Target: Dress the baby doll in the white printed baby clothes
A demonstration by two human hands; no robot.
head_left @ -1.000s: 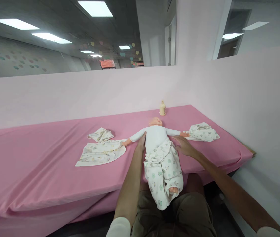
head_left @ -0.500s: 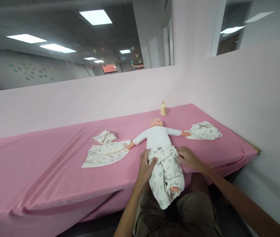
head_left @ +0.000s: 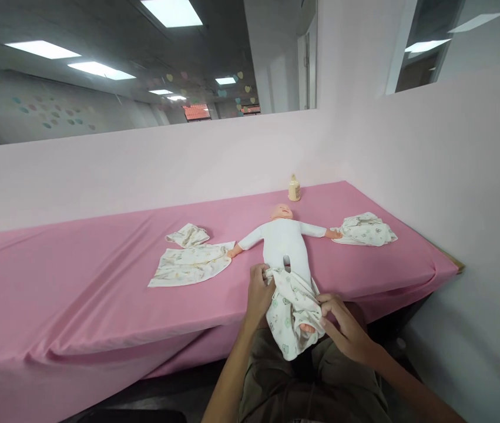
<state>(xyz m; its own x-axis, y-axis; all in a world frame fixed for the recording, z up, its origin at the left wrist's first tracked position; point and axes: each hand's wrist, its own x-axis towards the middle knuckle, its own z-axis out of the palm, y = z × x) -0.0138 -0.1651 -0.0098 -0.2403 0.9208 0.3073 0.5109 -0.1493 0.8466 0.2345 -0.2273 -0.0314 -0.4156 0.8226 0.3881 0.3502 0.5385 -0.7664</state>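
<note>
A baby doll (head_left: 285,241) with a white body lies on its back, arms spread, its legs toward me over the table's front edge. White patterned baby pants (head_left: 287,299) are bunched around its lower legs, and one foot shows at a leg opening. My left hand (head_left: 259,294) grips the waistband at the left side. My right hand (head_left: 344,329) pinches the pants' fabric at the right side, lower down. The doll's thighs and a dark gap at its crotch are uncovered.
A pink cloth (head_left: 100,294) covers the table. Left of the doll lie a spread patterned garment (head_left: 190,265) and a crumpled cloth (head_left: 188,235). A folded patterned garment (head_left: 366,229) rests by the doll's other hand. A cream pump bottle (head_left: 294,189) stands near the wall.
The pants have slid down from the doll's hips to its lower legs. My right hand has moved down and toward me with the fabric; my left hand has shifted only slightly.
</note>
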